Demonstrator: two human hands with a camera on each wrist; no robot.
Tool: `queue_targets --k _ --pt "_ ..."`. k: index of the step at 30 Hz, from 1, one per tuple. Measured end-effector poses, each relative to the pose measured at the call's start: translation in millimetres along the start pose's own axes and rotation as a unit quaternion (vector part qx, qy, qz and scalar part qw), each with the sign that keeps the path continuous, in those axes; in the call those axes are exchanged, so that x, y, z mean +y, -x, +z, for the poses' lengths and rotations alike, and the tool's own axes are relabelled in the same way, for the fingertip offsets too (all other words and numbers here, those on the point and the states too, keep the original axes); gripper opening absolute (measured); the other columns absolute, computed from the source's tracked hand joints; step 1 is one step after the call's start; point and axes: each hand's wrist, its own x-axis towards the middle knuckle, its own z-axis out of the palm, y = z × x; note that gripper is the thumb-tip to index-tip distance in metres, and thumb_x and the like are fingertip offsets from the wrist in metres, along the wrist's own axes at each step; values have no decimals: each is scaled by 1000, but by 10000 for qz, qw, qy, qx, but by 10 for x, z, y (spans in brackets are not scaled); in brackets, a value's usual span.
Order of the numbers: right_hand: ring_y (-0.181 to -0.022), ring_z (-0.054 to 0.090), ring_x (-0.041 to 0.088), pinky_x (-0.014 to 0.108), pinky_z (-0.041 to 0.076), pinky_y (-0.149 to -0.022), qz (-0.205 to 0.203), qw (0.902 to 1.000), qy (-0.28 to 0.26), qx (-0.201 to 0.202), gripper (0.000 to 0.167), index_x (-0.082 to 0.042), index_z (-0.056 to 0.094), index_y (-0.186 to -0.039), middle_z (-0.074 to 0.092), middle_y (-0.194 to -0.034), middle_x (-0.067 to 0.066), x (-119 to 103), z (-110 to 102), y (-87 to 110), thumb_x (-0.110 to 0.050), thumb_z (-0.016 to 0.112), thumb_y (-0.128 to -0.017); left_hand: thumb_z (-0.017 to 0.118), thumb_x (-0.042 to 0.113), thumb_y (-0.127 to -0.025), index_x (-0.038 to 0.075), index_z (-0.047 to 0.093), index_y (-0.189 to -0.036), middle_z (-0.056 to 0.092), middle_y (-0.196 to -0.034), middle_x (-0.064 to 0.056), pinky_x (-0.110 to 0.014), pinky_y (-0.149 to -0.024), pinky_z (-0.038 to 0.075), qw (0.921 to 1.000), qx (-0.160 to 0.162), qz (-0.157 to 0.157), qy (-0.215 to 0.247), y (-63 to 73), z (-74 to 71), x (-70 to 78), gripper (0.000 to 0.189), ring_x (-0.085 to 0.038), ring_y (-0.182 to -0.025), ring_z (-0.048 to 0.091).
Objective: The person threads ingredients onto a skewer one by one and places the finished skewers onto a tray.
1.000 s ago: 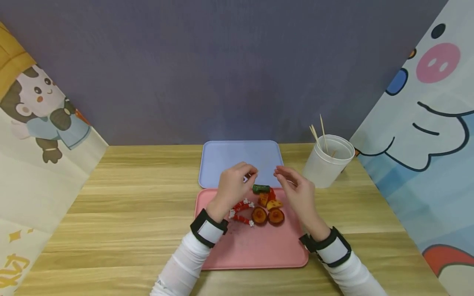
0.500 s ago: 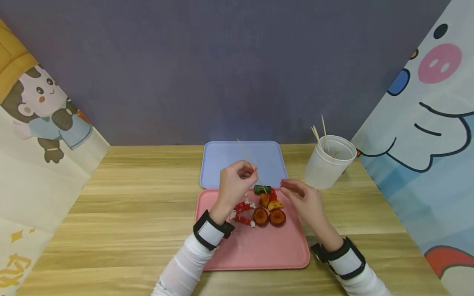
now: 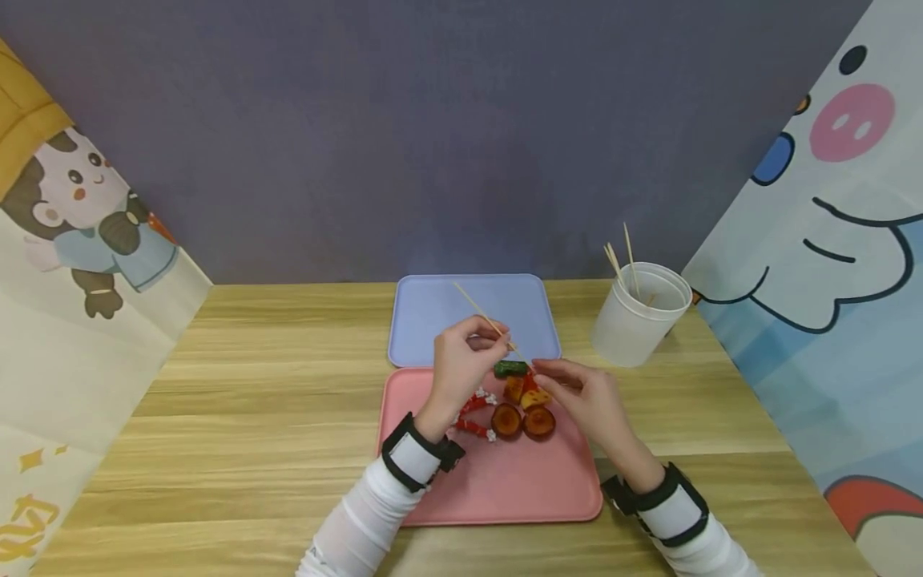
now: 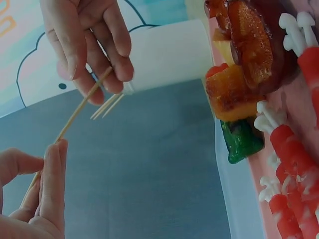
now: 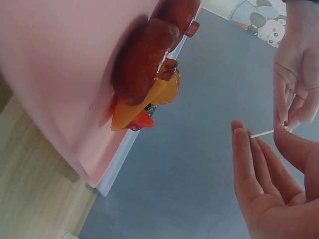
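My left hand [image 3: 467, 357] pinches a thin wooden skewer [image 3: 476, 308] between thumb and fingertips, above the upper part of a pink tray [image 3: 505, 489]. The skewer slants down toward my right hand [image 3: 587, 397]. In the left wrist view, its far end meets the right hand's fingers [image 4: 115, 69], which are spread and loosely bent rather than closed round it. Below the hands lie toy foods: a green piece [image 3: 510, 369], two round brown mushroom-like pieces [image 3: 507, 421], orange and yellow pieces [image 3: 535, 398], a red piece [image 5: 142, 119], and red rolls with white tips [image 3: 472, 429].
A pale blue tray [image 3: 425, 320] lies behind the pink one. At the right stands a white cup [image 3: 630, 328] with several skewers [image 3: 630, 256] in it. A dark grey wall [image 3: 461, 144] rises behind the wooden table [image 3: 274, 417].
A second ago the hands were apart. The skewer in my left hand has tilted into view, and its lower end has come to the right hand, which dropped slightly and moved back left.
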Motion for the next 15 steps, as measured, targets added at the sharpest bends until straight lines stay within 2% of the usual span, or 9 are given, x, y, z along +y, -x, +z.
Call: queue_targets --k 5,11,15 --pt "-79 68 6 20 55 -63 0 10000 -46 88 19 -11 74 -103 73 -97 5 13 3 7 -18 70 -85 65 4 -86 -5 69 -90 69 -89 -21 -25 -64 57 9997 -220 -93 8 57 0 212 10 -29 -76 71" --pt "-78 69 7 20 55 -66 104 9991 -404 72 16 -6 74 -100 73 -93 9 40 -34 -11 -11 67 -87 66 5 -87 -5 69 -91 70 -89 -21 -31 -67 58 9995 -296 -120 18 64 14 226 11 -31 -76 71" --pt "-76 69 8 19 55 -65 32 9990 -420 120 14 -4 74 -98 73 -88 11 64 -78 -32 -8 67 -86 66 7 -87 -4 69 -93 70 -88 -21 -37 -67 58 9994 -325 -151 25 46 27 149 13 -32 -77 70"
